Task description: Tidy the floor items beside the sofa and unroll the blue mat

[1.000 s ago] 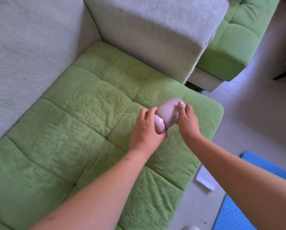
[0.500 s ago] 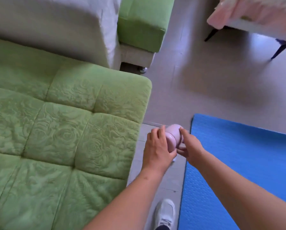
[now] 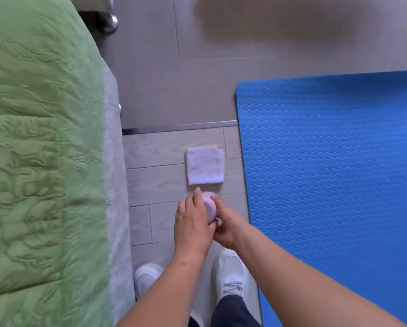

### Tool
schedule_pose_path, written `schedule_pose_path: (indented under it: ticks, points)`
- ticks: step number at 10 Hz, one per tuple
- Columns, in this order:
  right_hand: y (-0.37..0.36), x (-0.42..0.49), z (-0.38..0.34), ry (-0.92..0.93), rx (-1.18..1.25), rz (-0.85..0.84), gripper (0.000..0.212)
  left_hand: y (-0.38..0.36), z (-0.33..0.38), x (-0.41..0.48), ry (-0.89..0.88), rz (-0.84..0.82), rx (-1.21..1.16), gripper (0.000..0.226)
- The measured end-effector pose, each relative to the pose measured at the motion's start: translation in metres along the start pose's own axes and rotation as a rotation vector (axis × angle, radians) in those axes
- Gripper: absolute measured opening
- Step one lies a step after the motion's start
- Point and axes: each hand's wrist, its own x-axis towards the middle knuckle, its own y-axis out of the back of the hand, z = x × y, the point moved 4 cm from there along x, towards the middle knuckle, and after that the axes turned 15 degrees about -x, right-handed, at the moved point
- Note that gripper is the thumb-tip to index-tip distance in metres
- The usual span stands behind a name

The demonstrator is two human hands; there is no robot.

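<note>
Lilac and smooth, a rounded pod (image 3: pixel 209 206) sits low in the centre of the frame, held between both hands above the floor (image 3: pixel 155 152). The left hand (image 3: pixel 193 223) wraps its left side with fingers (image 3: pixel 196 197) curled over the top; the right hand (image 3: pixel 226 226) pinches its right edge, thumb on the rim. Whether the pod is a case or something soft, I cannot tell.

Just above it in the frame lies a folded white cloth (image 3: pixel 204 165), square and nubbly, flat on pale wood-grain planks. The mat (image 3: pixel 327 173) fills the right of the frame, bright blue foam with a fine dimpled grain; the part in view lies flat, its rounded corner near the cloth.

The step looks like setting the pod down by the cloth. Best done low and slowly, letting it settle on its flattest face so the round body does not roll, and keeping it off the mat. The sofa (image 3: pixel 39 161), green embossed plush over a grey base, runs down the left. White shoes (image 3: pixel 230 272) stand below the hands.
</note>
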Motion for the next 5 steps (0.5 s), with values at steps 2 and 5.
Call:
schedule_pose_path:
  ticks: [2,5]
  points:
    - [0.025,0.057,0.005,-0.008,0.032,0.019,0.042,-0.037,-0.018,0.023,-0.033,-0.049,0.066,0.096]
    - [0.063,0.039,0.001,-0.114,-0.290,0.277,0.059,-0.032,0.003,0.009,0.067,-0.159,0.199,0.132]
